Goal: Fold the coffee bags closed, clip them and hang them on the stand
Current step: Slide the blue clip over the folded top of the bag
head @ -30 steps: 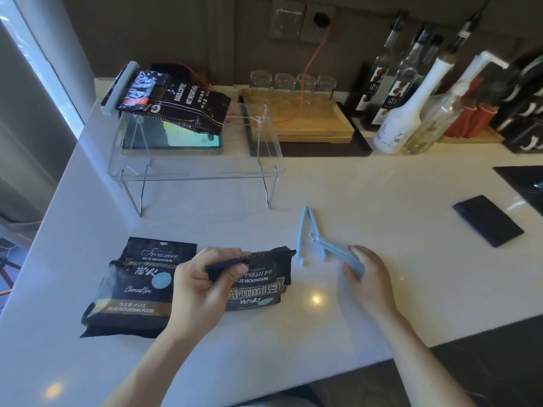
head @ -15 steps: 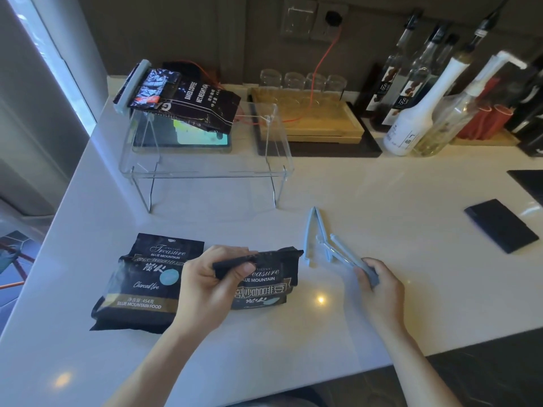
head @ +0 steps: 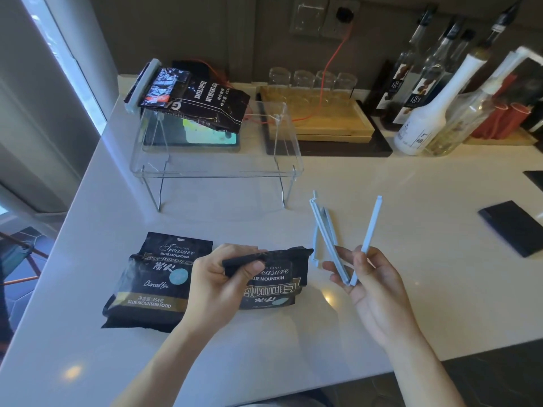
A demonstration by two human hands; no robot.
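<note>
Glossy coffee bag point(head: 152, 277), clear plastic stand point(head: 217, 168)

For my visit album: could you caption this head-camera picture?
Left hand pinches a coffee bag's folded top while right hand holds an open blue clip.

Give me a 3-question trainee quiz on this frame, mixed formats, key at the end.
1. True or false: the right hand holds an open blue clip.
2. Multiple choice: the left hand pinches A) the folded top of the right-hand coffee bag B) a glass C) the clear stand.
3. Fill in: the bag already on the stand has a ____ along its left edge.

Key: 1 true; 2 A; 3 clip. A second blue clip lies on the counter beside the held one. Another coffee bag lies left of the pinched one.
</note>
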